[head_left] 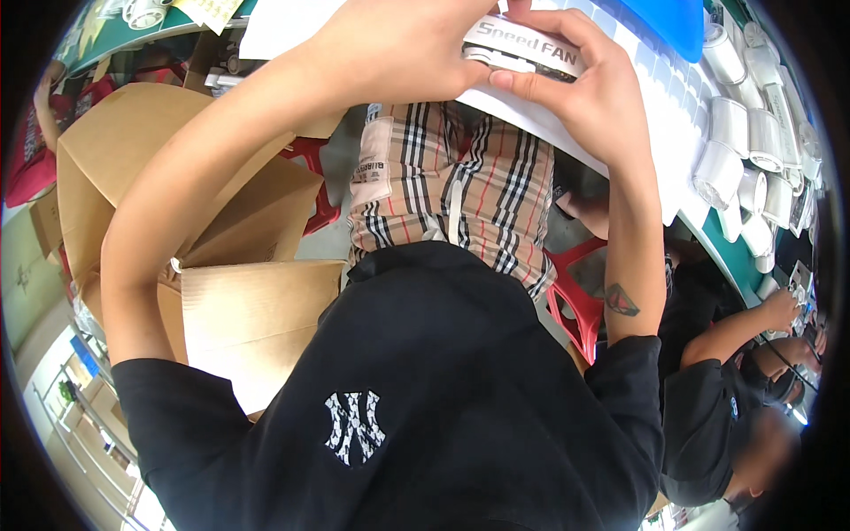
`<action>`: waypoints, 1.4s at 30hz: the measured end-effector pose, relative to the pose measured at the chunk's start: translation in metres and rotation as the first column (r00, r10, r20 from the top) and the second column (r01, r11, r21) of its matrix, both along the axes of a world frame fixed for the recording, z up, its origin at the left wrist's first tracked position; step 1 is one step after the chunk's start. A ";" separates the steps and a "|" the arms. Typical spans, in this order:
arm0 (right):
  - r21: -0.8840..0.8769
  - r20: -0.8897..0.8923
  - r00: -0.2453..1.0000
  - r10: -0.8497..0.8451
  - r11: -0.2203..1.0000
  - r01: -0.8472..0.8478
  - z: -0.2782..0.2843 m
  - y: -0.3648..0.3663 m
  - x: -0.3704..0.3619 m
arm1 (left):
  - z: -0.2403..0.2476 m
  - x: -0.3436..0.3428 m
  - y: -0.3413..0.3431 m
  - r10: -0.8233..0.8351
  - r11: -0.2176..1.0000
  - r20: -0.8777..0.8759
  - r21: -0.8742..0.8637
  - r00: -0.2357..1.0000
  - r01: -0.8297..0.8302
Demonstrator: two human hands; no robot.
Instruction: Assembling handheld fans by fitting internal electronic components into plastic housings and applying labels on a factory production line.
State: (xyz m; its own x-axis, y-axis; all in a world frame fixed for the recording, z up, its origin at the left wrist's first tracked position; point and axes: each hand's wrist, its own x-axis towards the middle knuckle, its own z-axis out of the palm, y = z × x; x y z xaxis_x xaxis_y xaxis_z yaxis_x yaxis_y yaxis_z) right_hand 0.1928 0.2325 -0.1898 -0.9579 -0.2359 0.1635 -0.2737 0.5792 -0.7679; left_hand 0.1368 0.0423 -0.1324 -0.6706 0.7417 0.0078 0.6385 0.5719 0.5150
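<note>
Both my hands hold a white fan (529, 42) at the top of the view, over a white sheet at the table's edge. Its curved white band carries grey lettering, and a dark gap shows below the band. My left hand (412, 49) grips its left end, with the fingers partly hidden behind it. On the other end is my right hand (595, 84), the thumb pressed along the lower edge and the fingers bent over the top. A pale tray with small compartments (677, 93) lies just beyond my right hand.
Several white cylindrical parts (722, 164) are heaped on the green table at the right. A blue bin (668, 22) sits at the top right. Open cardboard boxes (257, 310) stand at my left, near red stools (580, 296). A co-worker's arm (730, 336) reaches in at the right.
</note>
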 end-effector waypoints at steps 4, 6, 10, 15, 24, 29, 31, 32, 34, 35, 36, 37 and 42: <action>0.037 0.234 0.961 -0.148 0.989 0.143 0.018 -0.005 0.000 | -0.023 0.001 -0.005 -0.030 0.995 -0.101 0.095 0.994 0.040; -0.002 -0.102 0.995 -0.004 1.000 0.004 -0.004 0.003 0.002 | -0.026 0.000 -0.005 -0.061 0.985 -0.133 0.151 0.989 0.081; -0.107 -0.278 0.959 -0.049 0.994 0.020 0.000 0.016 0.007 | -0.013 -0.008 -0.001 -0.060 0.984 0.011 0.170 0.998 0.057; 0.057 -0.255 0.910 -0.327 0.934 0.352 0.012 0.076 0.028 | -0.003 -0.031 -0.030 -0.125 0.977 -0.240 0.140 0.963 0.162; 0.341 -0.164 0.871 -0.463 0.802 0.491 0.003 0.086 0.015 | 0.004 -0.030 -0.031 0.088 0.828 -0.005 0.556 0.996 -0.070; 0.258 -0.177 0.858 -0.483 0.818 0.514 -0.002 0.084 0.017 | 0.021 -0.016 -0.023 0.119 0.809 0.127 0.562 0.985 -0.170; 0.291 -0.204 0.853 -0.481 0.802 0.521 0.006 0.077 0.018 | 0.021 -0.018 -0.021 0.126 0.845 0.036 0.520 0.991 -0.127; 0.285 -0.214 0.852 -0.477 0.804 0.522 0.006 0.077 0.017 | 0.021 -0.018 -0.018 0.119 0.856 -0.040 0.510 0.992 -0.082; 0.359 -0.222 0.875 -0.431 0.798 0.484 0.005 0.079 0.018 | 0.027 -0.016 -0.008 0.115 0.840 0.025 0.531 0.993 -0.111; 0.357 -0.228 0.872 -0.434 0.796 0.490 0.004 0.080 0.018 | 0.027 -0.017 -0.003 0.048 0.855 0.084 0.512 0.995 -0.085; 0.324 -0.261 0.867 -0.425 0.807 0.493 0.002 0.082 0.017 | 0.026 -0.018 0.002 -0.015 0.869 0.146 0.492 0.989 -0.059; 0.289 -0.296 0.862 -0.411 0.822 0.491 0.002 0.082 0.014 | 0.024 -0.020 0.009 -0.069 0.834 -0.076 0.543 0.995 0.100; 0.084 -0.278 0.836 -0.473 0.855 0.512 0.014 0.073 0.027 | 0.008 -0.021 0.042 -0.166 0.742 -0.137 0.635 0.977 0.215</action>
State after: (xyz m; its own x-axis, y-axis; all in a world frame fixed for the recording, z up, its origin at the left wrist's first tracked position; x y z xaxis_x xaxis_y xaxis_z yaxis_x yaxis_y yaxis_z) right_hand 0.2203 0.3053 -0.1762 -0.8890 0.2167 0.4033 -0.0846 0.7881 -0.6098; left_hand 0.1160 0.0844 -0.1243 -0.4952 0.6565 0.5691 0.7447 -0.0166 0.6672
